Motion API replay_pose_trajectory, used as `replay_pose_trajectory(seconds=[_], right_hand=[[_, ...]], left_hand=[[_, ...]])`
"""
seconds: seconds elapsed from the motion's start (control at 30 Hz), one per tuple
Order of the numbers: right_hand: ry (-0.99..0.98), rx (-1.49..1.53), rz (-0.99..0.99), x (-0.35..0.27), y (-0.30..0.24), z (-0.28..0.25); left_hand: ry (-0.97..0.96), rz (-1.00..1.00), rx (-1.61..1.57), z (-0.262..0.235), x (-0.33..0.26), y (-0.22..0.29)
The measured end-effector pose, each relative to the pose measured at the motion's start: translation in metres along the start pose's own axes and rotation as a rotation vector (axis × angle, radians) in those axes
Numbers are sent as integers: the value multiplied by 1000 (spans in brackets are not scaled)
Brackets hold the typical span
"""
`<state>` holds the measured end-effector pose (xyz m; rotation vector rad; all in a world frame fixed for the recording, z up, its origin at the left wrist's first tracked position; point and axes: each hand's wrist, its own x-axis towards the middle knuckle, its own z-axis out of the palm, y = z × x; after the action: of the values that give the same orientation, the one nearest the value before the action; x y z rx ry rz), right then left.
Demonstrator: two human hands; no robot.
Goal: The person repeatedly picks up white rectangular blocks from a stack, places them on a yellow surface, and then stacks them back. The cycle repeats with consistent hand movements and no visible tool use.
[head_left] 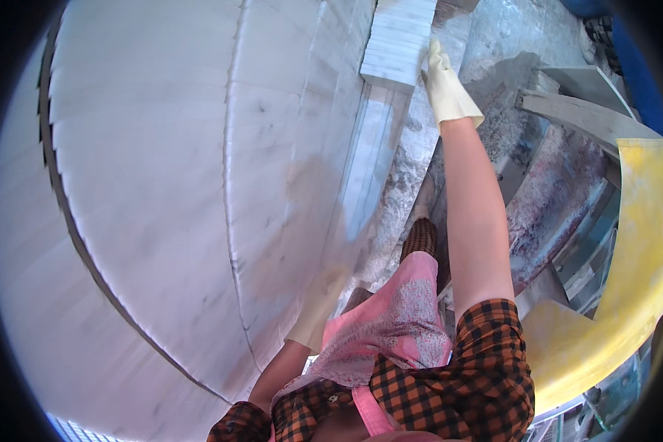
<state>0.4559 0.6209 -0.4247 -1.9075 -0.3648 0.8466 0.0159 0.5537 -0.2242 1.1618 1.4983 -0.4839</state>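
Large stacks of pale grey-white stone slabs [147, 147] take up the left side, their layers packed tightly face to face. A smaller bundle of thin white tiles [400, 40] stands at the top middle. Beside its right side, my right hand [442, 77] in a cream rubber glove reaches far out, fingers extended; it seems to touch the bundle's edge. Lower down, my left hand [323, 302], also in a cream glove, is close to the slab stack and smeared by motion, so its fingers are not clear.
Broken slabs and offcuts [574, 110] lean in a pile at the right. A yellow curved sheet [589, 353] stands near my right side. The wet, stained floor [523, 37] runs along the top right. My pink apron [390, 317] hangs between the arms.
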Motion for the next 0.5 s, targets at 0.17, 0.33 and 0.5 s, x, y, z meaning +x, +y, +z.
replay_pose_trajectory(seconds=[0.17, 0.33, 0.5], right_hand=[[-12, -112, -76, -2, 17, 9], [-23, 103, 115, -29, -14, -1], [-19, 69, 86, -63, -22, 15]], left_hand=[[12, -43, -35, -5, -4, -14], [53, -58, -40, -6, -11, -16], [50, 43, -16, -17, -30, -19]])
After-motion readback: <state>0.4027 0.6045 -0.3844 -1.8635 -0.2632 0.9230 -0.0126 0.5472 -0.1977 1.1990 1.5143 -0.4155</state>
